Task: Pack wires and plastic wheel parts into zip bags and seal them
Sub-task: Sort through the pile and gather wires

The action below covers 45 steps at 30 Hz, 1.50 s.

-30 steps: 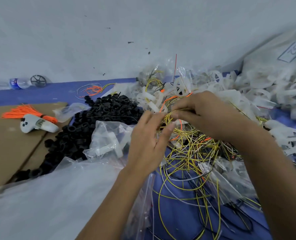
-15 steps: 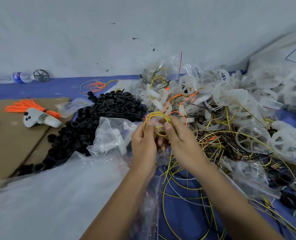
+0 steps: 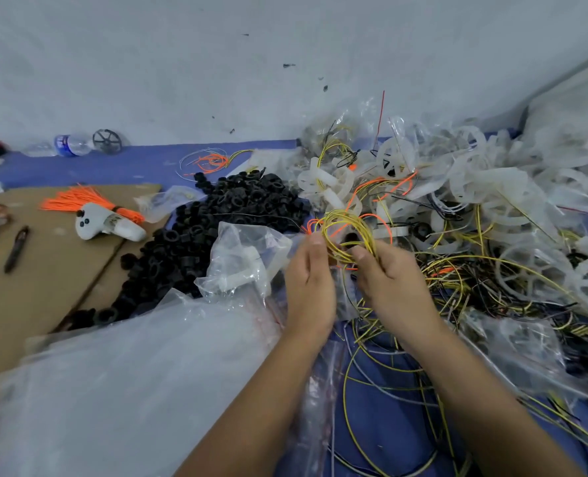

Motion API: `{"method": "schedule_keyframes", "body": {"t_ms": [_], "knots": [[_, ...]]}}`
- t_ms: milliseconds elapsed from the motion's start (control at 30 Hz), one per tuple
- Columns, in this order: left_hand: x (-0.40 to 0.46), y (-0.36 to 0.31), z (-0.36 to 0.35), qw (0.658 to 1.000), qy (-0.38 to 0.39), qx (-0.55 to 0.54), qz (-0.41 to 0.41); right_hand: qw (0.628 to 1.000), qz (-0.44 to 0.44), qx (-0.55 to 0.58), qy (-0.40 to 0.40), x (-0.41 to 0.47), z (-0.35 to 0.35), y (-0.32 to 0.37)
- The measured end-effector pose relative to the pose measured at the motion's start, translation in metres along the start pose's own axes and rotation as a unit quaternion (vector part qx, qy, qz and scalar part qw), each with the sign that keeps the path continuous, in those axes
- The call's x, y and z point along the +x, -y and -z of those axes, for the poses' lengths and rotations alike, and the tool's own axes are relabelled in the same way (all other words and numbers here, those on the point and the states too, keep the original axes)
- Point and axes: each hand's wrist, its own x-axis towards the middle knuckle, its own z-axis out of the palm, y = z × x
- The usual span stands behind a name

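Both hands hold one small coil of yellow and orange wires [image 3: 345,232] above the blue surface. My left hand [image 3: 311,287] pinches the coil's left side with thumb and fingers. My right hand [image 3: 387,284] grips its right side. A clear zip bag with a red seal strip [image 3: 278,318] hangs under my left hand. Another clear bag holding a white plastic part [image 3: 244,263] lies just left of my hands. Loose yellow and black wires [image 3: 423,339] sprawl below and right. White plastic wheel parts [image 3: 492,187] are heaped at the right.
A pile of black plastic rings [image 3: 210,222] lies left of centre. On brown cardboard [image 3: 44,287] sit a white controller [image 3: 106,225], an orange wire bundle [image 3: 86,201] and a dark pen [image 3: 17,249]. A water bottle [image 3: 68,144] lies by the wall. A large clear plastic sheet [image 3: 113,390] covers the lower left.
My right hand came back from the wheel pile toward me. Both hands now hold the gathered wire coil, which has been wound tighter and lifted slightly.
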Motion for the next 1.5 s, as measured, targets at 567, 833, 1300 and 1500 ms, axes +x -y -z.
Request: {"method": "schedule_keyframes", "body": {"t_ms": [567, 833, 1300, 1500], "knots": [[-0.003, -0.009, 0.022, 0.842, 0.037, 0.530, -0.092, 0.842, -0.195, 0.496, -0.083, 0.014, 0.047, -0.014], [-0.005, -0.007, 0.020, 0.788, 0.080, 0.604, -0.086, 0.866, -0.167, 0.467, -0.062, 0.014, 0.047, -0.014], [-0.020, -0.010, -0.003, 0.927, 0.232, 0.291, -0.048, 0.872, -0.128, 0.473, -0.025, 0.012, 0.047, -0.002], [-0.025, -0.007, 0.000, 0.879, 0.357, 0.278, -0.153, 0.876, -0.117, 0.467, 0.042, 0.012, 0.051, 0.003]]}}
